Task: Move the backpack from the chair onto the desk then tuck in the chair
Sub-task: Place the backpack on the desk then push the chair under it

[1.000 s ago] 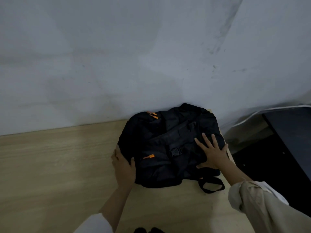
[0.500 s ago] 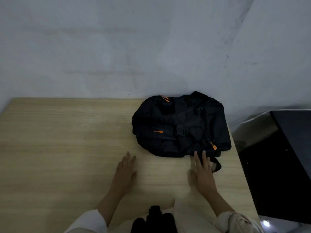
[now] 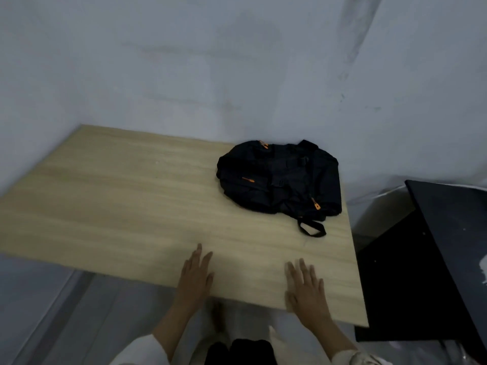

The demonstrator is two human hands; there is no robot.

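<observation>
A black backpack (image 3: 279, 180) with orange zipper pulls lies flat on the far right part of the light wooden desk (image 3: 126, 206), close to the wall. A strap loop trails toward the desk's right edge. My left hand (image 3: 196, 280) hovers open over the desk's near edge, fingers spread, holding nothing. My right hand (image 3: 305, 288) is open too, palm down over the near edge further right. Both hands are well apart from the backpack. A dark shape (image 3: 239, 351) shows below the desk's front edge between my arms; I cannot tell whether it is the chair.
A grey-white wall (image 3: 237, 75) runs behind and left of the desk. A black piece of furniture (image 3: 448, 246) stands to the right of the desk, with a narrow gap between them. Pale floor (image 3: 66, 312) shows at the lower left.
Both hands left the backpack and drew back to the desk's near edge. The view pulled back from the desk, so more of it and the floor now shows.
</observation>
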